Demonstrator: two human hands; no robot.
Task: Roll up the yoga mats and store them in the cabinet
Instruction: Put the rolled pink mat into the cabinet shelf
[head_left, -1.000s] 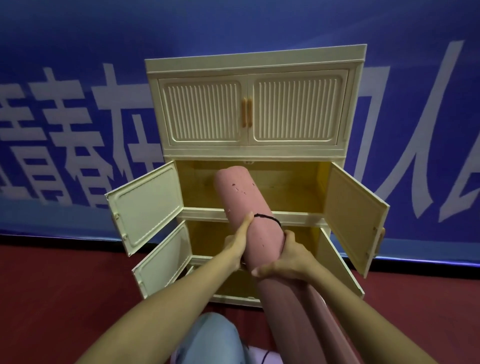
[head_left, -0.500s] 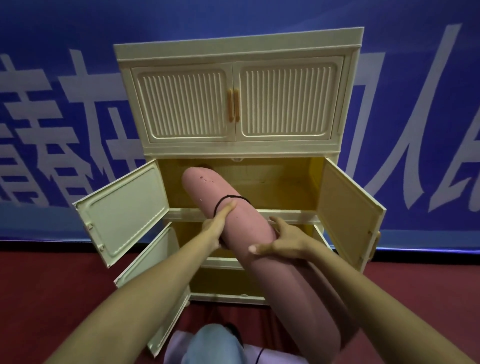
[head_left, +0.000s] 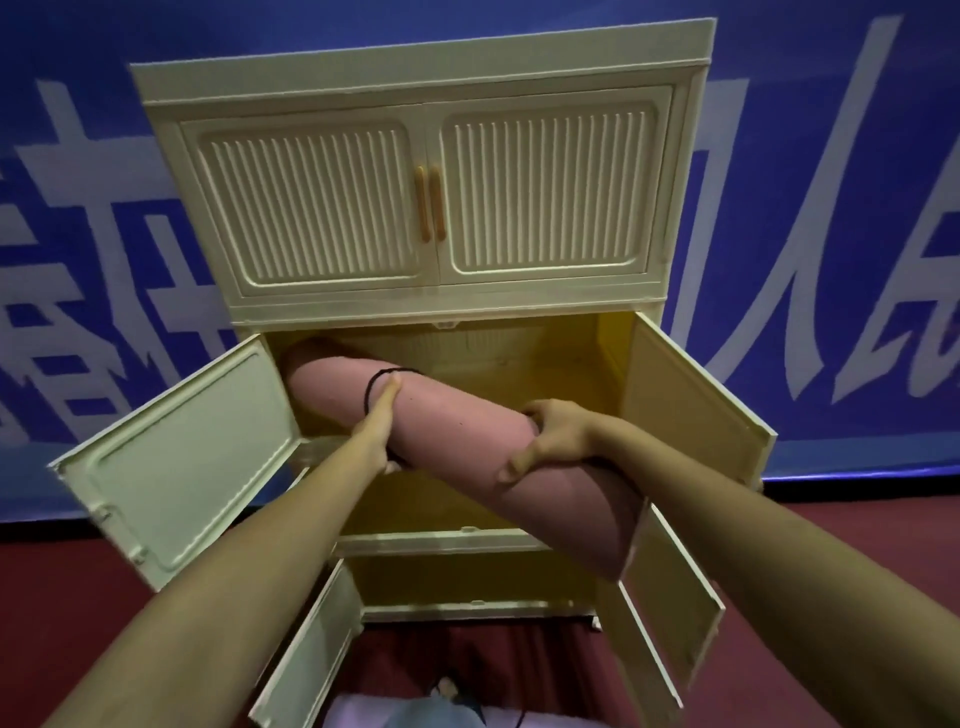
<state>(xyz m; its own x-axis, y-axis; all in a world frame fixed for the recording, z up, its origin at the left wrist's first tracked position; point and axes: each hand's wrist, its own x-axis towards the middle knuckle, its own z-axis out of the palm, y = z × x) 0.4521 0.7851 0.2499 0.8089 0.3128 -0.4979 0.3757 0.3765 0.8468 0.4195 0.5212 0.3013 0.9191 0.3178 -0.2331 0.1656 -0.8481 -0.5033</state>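
A sports hall or event venue, by the look: dark red sports flooring (head_left: 78, 597), a large blue banner (head_left: 831, 156) with big white Chinese characters, and a cream plastic storage cabinet (head_left: 426, 57) against it.

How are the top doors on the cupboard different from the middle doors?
The top doors are shut, while the middle doors are swung wide open. The top doors show their ribbed fronts and orange handles; the middle doors show their plain inner sides. Nothing passes through the top doors, but the pink rolled mat reaches in between the middle doors. Both pairs are the same cream colour.
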